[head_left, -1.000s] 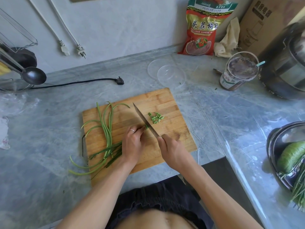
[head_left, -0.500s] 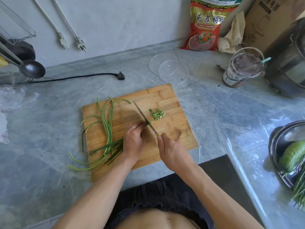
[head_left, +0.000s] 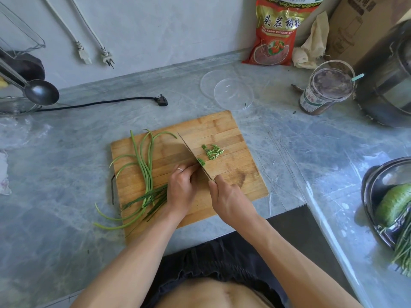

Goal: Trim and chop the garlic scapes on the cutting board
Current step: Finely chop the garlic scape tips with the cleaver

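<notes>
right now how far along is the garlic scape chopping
Early on. Done: a small pile of chopped pieces lies on the cutting board, right of the blade. In hand: the right hand grips the knife while the left hand holds a bunch of scapes at the blade. Left: the long garlic scapes on the board's left side are still whole, some hanging over its edge.

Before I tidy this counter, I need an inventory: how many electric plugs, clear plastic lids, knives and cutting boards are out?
Electric plugs: 3, two white and one black
Clear plastic lids: 2
Knives: 1
Cutting boards: 1
Total: 7
</notes>
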Demonstrator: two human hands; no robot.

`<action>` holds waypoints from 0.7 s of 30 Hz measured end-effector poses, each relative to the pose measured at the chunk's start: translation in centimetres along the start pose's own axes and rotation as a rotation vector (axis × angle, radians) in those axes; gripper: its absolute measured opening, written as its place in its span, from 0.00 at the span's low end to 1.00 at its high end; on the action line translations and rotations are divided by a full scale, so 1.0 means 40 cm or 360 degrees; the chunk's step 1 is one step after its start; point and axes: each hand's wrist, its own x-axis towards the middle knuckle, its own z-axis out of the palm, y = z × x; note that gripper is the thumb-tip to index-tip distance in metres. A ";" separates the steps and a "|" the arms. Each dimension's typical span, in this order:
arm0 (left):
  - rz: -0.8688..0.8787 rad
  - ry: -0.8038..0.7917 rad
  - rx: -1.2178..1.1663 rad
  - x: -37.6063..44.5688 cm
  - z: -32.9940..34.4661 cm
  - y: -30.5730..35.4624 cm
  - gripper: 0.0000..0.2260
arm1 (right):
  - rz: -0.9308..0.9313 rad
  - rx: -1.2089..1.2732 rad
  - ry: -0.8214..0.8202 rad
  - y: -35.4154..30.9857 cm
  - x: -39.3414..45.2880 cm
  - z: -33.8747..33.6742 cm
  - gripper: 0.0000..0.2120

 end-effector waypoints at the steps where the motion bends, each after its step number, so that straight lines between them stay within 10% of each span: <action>1: -0.0002 0.0020 0.0008 0.002 0.000 0.002 0.14 | 0.0004 0.0022 -0.0004 0.005 -0.008 -0.002 0.18; 21: 0.0245 0.0044 0.0247 -0.001 -0.022 -0.001 0.10 | 0.0139 0.0215 0.0039 0.022 0.066 -0.041 0.19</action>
